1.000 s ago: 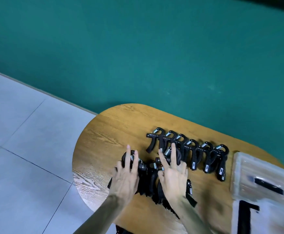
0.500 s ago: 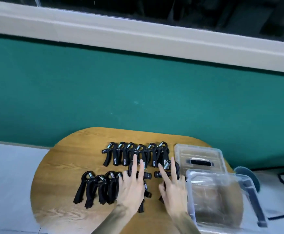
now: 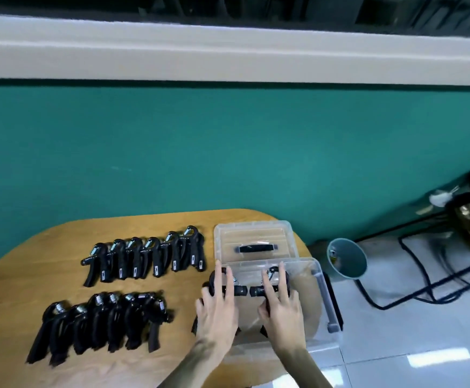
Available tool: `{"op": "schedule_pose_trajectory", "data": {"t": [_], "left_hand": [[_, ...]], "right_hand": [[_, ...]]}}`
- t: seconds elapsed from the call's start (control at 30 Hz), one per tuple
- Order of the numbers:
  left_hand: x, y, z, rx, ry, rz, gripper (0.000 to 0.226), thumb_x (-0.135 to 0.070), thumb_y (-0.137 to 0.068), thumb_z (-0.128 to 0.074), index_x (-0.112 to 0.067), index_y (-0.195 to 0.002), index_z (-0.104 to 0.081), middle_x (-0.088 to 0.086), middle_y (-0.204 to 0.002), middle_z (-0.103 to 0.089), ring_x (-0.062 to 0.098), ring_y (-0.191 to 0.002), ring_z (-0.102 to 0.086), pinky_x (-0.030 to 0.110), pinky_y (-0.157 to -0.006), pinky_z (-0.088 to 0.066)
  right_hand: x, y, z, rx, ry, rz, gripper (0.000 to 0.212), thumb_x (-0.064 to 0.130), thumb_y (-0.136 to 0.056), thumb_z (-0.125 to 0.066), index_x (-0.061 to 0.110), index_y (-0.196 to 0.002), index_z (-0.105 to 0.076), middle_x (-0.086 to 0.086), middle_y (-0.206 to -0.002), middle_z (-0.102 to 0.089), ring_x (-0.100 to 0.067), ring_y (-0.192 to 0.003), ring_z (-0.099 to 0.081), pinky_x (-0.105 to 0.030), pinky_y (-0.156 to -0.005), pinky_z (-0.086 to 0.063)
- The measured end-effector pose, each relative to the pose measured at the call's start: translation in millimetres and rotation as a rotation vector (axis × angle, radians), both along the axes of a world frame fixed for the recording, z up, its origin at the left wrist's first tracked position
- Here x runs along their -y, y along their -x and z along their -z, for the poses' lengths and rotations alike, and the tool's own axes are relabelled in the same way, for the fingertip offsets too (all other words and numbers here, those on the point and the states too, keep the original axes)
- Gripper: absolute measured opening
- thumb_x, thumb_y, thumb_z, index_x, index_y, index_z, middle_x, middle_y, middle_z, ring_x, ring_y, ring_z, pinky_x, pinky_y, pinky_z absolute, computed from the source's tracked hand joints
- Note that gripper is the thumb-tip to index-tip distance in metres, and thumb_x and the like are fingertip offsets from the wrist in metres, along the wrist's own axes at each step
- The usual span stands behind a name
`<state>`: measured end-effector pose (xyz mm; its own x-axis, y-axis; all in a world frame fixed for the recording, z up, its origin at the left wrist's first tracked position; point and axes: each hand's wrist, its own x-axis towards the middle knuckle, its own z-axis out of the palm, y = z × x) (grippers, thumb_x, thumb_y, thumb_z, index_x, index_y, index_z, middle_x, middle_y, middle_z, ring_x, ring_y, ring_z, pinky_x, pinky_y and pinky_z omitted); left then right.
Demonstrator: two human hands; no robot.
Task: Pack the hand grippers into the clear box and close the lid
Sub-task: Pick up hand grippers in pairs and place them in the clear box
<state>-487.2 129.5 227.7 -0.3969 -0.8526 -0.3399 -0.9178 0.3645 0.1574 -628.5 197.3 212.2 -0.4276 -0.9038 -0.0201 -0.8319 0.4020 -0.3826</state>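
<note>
The clear box stands open at the lower right of the wooden table, in the lower centre of the frame. Above its opening, each hand carries one black hand gripper. The left hand holds its hand gripper at the box's left edge, thumb under, fingers mostly straight over it. The right hand holds the second gripper over the box's inside in the same manner. The knob ends of the two grippers face each other, nearly touching. Whether something already lies on the box floor I cannot tell; it is blurred.

Just behind the box, the clear lid lies flat with its black handle up. To the left, two rows of grippers lie on the table: a back row and a front row. On the floor at the right stands a teal bin, near black cables.
</note>
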Motion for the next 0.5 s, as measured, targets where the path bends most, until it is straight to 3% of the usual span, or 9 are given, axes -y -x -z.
{"op": "schedule_pose_trajectory", "data": {"t": [0.17, 0.37, 0.5], "left_hand": [[-9.6, 39.7, 19.7, -0.016, -0.067, -0.023, 0.087, -0.021, -0.104, -0.039, -0.016, -0.151, 0.034, 0.01, -0.161, 0.04, 0.03, -0.12, -0.039, 0.041, -0.1, -0.04], [-13.5, 73.5, 64.5, 0.017, -0.132, -0.088, 0.086, -0.03, -0.106, -0.041, -0.02, -0.155, 0.029, 0.008, -0.159, 0.041, 0.021, -0.115, -0.042, 0.03, -0.094, -0.038], [-15.0, 75.7, 100.7, 0.051, -0.173, -0.113, 0.086, -0.035, -0.105, -0.04, -0.02, -0.155, 0.029, 0.008, -0.16, 0.041, 0.021, -0.112, -0.043, 0.033, -0.094, -0.042]], "right_hand": [[-11.3, 38.5, 29.0, 0.056, -0.052, 0.004, 0.084, 0.011, -0.072, -0.074, 0.026, -0.15, -0.046, -0.011, -0.167, -0.019, -0.029, -0.071, -0.045, -0.041, -0.059, -0.053], [-8.7, 67.7, 76.6, 0.114, -0.101, -0.002, 0.087, 0.005, -0.069, -0.072, 0.028, -0.149, -0.045, -0.009, -0.169, -0.013, -0.032, -0.075, -0.049, -0.045, -0.062, -0.054], [-3.2, 70.0, 113.4, 0.115, -0.133, -0.014, 0.09, 0.007, -0.069, -0.076, 0.029, -0.15, -0.043, -0.009, -0.168, -0.017, -0.028, -0.074, -0.049, -0.042, -0.061, -0.054]]}}
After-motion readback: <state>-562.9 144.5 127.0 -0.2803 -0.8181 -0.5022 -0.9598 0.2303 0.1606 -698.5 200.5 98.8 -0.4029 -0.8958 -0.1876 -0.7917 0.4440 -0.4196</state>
